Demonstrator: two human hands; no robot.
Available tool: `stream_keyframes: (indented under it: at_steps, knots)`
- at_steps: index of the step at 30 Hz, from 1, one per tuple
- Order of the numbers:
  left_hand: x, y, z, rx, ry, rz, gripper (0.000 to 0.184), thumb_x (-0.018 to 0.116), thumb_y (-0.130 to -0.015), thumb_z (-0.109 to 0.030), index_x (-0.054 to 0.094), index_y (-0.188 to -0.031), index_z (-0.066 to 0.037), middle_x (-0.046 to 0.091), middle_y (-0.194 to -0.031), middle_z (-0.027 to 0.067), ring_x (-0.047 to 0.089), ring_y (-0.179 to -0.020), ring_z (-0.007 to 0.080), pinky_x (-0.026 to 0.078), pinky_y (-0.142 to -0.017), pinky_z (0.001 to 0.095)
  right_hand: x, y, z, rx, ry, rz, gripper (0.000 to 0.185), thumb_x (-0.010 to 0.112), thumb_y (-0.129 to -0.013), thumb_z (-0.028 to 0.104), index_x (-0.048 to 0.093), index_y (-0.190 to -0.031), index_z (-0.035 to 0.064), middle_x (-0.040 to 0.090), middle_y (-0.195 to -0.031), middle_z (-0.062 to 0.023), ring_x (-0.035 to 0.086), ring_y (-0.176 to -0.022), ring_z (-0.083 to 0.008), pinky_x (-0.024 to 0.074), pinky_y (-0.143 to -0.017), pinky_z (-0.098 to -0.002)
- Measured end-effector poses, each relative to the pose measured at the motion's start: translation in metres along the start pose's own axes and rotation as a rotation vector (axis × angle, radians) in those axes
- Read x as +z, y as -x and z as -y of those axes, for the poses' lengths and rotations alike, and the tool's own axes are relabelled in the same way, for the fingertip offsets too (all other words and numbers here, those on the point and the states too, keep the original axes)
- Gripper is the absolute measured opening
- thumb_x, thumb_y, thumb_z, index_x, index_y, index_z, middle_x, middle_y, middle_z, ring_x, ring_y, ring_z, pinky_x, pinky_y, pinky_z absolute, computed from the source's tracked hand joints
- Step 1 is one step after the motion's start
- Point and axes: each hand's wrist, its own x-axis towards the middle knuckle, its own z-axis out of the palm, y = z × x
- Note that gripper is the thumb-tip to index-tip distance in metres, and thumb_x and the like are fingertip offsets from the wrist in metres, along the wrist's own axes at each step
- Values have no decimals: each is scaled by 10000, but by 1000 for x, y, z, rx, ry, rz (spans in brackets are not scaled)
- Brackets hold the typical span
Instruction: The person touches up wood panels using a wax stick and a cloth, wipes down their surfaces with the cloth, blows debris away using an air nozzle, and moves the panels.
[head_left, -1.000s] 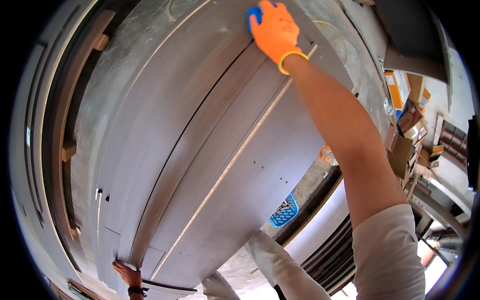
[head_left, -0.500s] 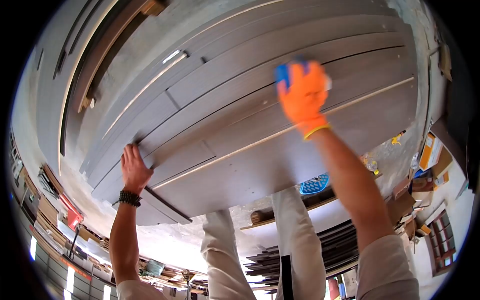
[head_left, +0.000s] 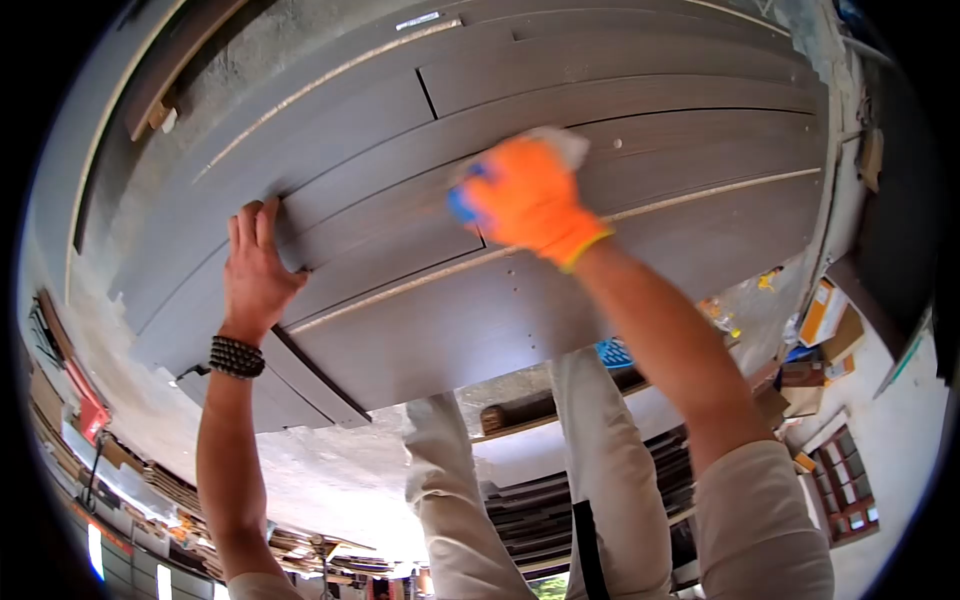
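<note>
Long grey-brown boards point(head_left: 400, 330) lie side by side, with pale raw edges and dark gaps between them. My bare left hand point(head_left: 260, 262), with a dark beaded bracelet at the wrist, rests on the boards at the left, its fingers apart. Over the middle boards is my right hand point(head_left: 525, 195), in an orange glove with blue on the fingers and a yellow cuff. It is blurred by motion, its fingers curled on a pale greyish pad or cloth point(head_left: 568, 146) that shows past the knuckles. The underside of the pad is hidden.
A blue basket point(head_left: 614, 352) stands beyond the board edge by my legs. Stacked dark strips point(head_left: 530, 530) lie below. Cardboard boxes point(head_left: 825, 312) are at the right. A red tool or stand point(head_left: 92, 415) shows at the left, near piled timber. Concrete floor surrounds the boards.
My right hand has swept from the far end of the boards back toward the middle, leftward. The view has turned, and my left hand and forearm now show more fully.
</note>
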Motion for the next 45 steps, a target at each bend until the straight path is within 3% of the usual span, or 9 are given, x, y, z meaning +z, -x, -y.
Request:
stream_keyframes:
  at_steps: [3,8,12,17,26,29,31,34,45]
  knots:
    - [5,-1,2,18,49,-18,1016,927,-598,-58,485,-1513,-76,523,-1416,121,532,-1303,356,604,-988,448,-37,64,-79,286,209,-127,530,883,-735,396,727,-1196,186,624,-1220,-135,616,-1157,-387,528,-908,-525]
    - [5,0,7,-11,76,-1,1037,937,-584,-54,484,-1517,-74,510,-1439,129,519,-1336,366,590,-1016,448,8,37,-32,588,418,-405,504,853,-748,384,728,-1185,166,615,-1190,-145,602,-1128,-414,504,-881,-566]
    - [2,-4,0,-28,33,44,1052,958,-594,-66,471,-1526,-67,498,-1440,150,505,-1363,392,570,-1047,461,21,-9,42,361,82,-60,441,858,-740,403,729,-1115,209,608,-1113,-114,601,-1068,-360,484,-845,-532]
    - [5,-2,-6,-38,9,37,1025,947,-611,-54,458,-1512,-59,503,-1390,156,505,-1348,410,554,-1060,483,-10,22,-27,-205,81,-84,355,871,-745,399,705,-1008,227,602,-993,-51,612,-949,-295,477,-730,-443]
    - [10,-6,-3,37,-36,63,1065,961,-641,-56,424,-1559,1,495,-1378,217,513,-1310,466,507,-1089,537,-111,178,-251,512,407,-266,465,837,-794,336,718,-1203,150,666,-1214,-132,665,-1120,-398,570,-895,-510]
    - [9,-7,-3,71,-57,69,1067,966,-639,-70,425,-1556,4,496,-1374,220,521,-1295,468,512,-1081,536,-105,177,-237,632,397,-272,425,690,-958,303,652,-1318,81,656,-1379,-259,658,-1279,-454,577,-1008,-526]
    - [8,-7,-3,54,-69,67,1067,968,-639,-79,425,-1553,10,500,-1365,219,530,-1281,465,519,-1067,530,-98,150,-213,709,349,-353,456,832,-808,321,699,-1195,120,654,-1170,-138,661,-1066,-393,570,-867,-489]
    - [9,-8,-1,121,-73,51,1072,971,-630,-74,425,-1548,18,500,-1357,205,541,-1276,446,537,-1043,511,-74,103,-129,417,304,-222,425,880,-779,280,688,-1134,146,628,-1101,-92,647,-1027,-335,538,-821,-477]
    - [5,-11,0,136,-23,100,1180,994,-602,-72,389,-1613,-5,504,-1381,193,526,-1314,422,546,-1056,475,-22,41,-33,361,192,-211,385,917,-720,312,684,-1006,203,614,-1040,-68,624,-940,-308,510,-721,-457]
